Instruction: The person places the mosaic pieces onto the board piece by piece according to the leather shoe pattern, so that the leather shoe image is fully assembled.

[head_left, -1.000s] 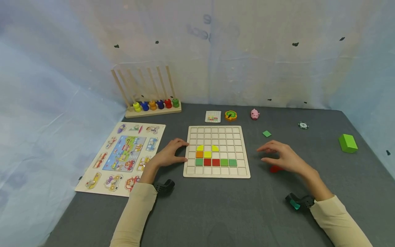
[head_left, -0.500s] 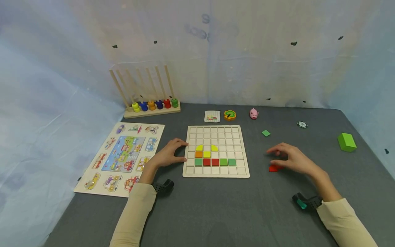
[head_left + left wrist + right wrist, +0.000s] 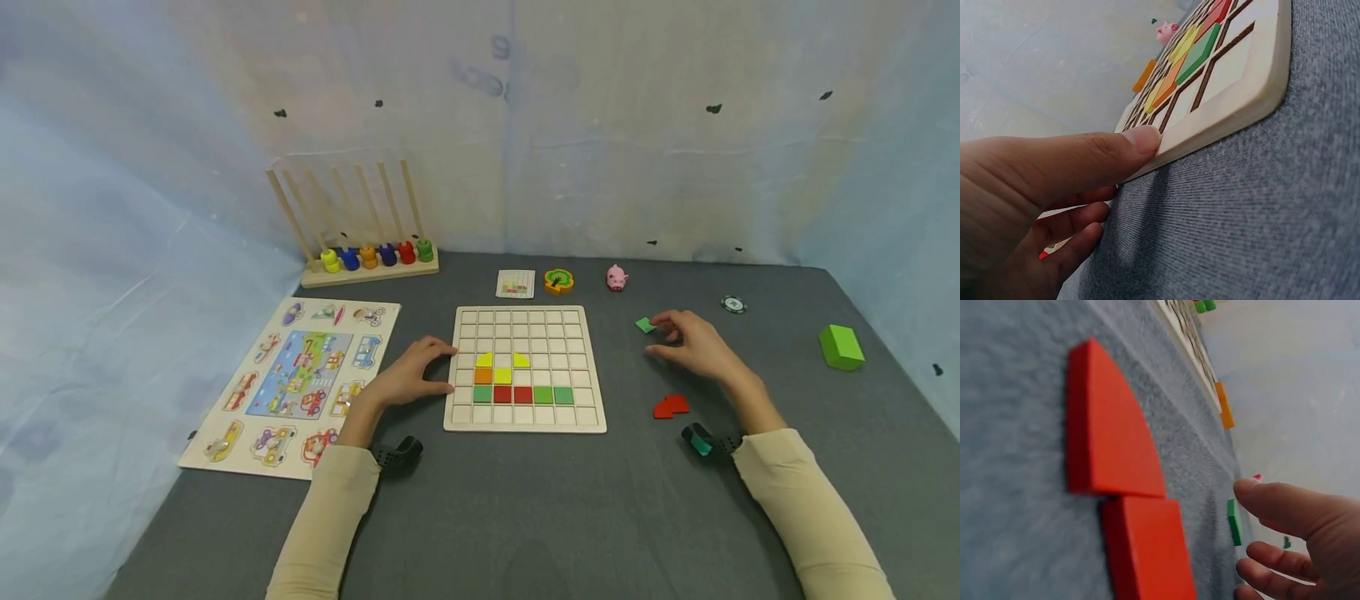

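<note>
A square wooden grid board (image 3: 525,412) lies in the middle, with yellow, orange, red and green tiles set in some of its cells. My left hand (image 3: 408,375) rests at its left edge. In the left wrist view the straight thumb (image 3: 1085,159) touches the board's rim, while the other fingers lie beside it. To the right of the board, my right hand (image 3: 697,346) holds nothing, its index fingertip right by a loose green tile (image 3: 645,325). Two red tiles (image 3: 671,406), one with a curved side (image 3: 1113,431), lie side by side nearer the body.
A picture puzzle board (image 3: 225,433) lies left, with a peg counting stand (image 3: 375,271) behind it. Along the back are a pattern card (image 3: 515,284), an orange-green tree piece (image 3: 558,281), a pink pig (image 3: 617,277) and a round chip (image 3: 733,304). A green block (image 3: 842,347) stands right.
My right hand has shifted right, then forward from over the red tiles to the green tile, leaving both red tiles uncovered on the table. The left hand stays at the board's edge.
</note>
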Tool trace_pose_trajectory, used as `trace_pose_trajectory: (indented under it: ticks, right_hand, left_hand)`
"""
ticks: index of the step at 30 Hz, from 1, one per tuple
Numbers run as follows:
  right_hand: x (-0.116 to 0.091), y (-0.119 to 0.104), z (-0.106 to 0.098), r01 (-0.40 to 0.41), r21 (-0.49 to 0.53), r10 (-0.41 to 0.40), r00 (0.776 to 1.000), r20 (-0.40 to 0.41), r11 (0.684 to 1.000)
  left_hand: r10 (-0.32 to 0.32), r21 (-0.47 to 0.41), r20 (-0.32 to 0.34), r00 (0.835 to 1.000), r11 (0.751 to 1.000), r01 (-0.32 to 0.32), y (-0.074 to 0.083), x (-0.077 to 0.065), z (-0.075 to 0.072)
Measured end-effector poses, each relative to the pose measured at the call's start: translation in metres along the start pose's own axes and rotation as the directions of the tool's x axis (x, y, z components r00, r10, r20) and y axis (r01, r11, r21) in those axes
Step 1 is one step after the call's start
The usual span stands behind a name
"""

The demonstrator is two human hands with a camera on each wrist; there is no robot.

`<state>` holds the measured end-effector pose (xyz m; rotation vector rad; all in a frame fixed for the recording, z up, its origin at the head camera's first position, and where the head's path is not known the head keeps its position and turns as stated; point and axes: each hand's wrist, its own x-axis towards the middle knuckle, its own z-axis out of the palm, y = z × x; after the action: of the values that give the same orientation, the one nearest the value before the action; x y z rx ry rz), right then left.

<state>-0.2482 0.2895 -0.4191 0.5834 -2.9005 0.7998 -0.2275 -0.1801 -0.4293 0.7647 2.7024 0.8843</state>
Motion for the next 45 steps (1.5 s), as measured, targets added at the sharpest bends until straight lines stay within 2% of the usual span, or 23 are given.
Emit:
trace_pose_trajectory:
  ticks: [8,12,16,22,27,33,36,42,45]
  right_hand:
    - [0.017,0.006,0.010,-0.118,-0.006,0.118,0.993,-0.024,0.993]
    - [0.022,0.008,0.013,-0.138,-0.018,0.137,0.990,-0.043,0.990]
    - [0.027,0.006,0.014,-0.125,-0.025,0.124,0.992,-0.031,0.992]
    - [0.035,-0.016,0.016,-0.049,-0.015,0.049,0.999,0.021,0.999]
    - [0.039,-0.047,0.024,0.075,0.062,-0.078,0.996,0.037,0.995]
    - [0.038,-0.083,0.040,0.227,0.185,-0.244,0.967,0.074,0.956]
    - [0.039,-0.096,0.051,0.278,0.237,-0.304,0.949,0.080,0.931]
    - [0.041,-0.114,0.074,0.347,0.314,-0.389,0.917,0.081,0.884]
    - [0.040,-0.119,0.083,0.362,0.331,-0.408,0.910,0.079,0.871]
  left_hand:
    - [0.000,0.004,0.005,1.000,1.000,0.000,-0.001,0.000,0.001]
    - [0.003,0.003,0.003,1.000,1.000,-0.003,-0.001,0.000,0.001]
    - [-0.004,-0.003,-0.001,1.000,1.000,0.004,-0.001,0.000,0.000]
    - [-0.003,-0.001,-0.002,1.000,1.000,0.003,-0.002,-0.001,0.000]
    - [0.012,0.004,-0.003,1.000,1.000,-0.012,-0.002,0.000,0.000]
    - [0.011,0.007,-0.008,1.000,1.000,-0.011,-0.001,0.000,0.000]
    - [0.011,0.004,-0.006,1.000,1.000,-0.011,0.000,0.000,0.000]
    - [0.013,0.005,-0.007,1.000,1.000,-0.013,0.002,-0.001,-0.001]
    - [0.013,0.013,-0.008,1.000,1.000,-0.013,0.001,-0.001,0.000]
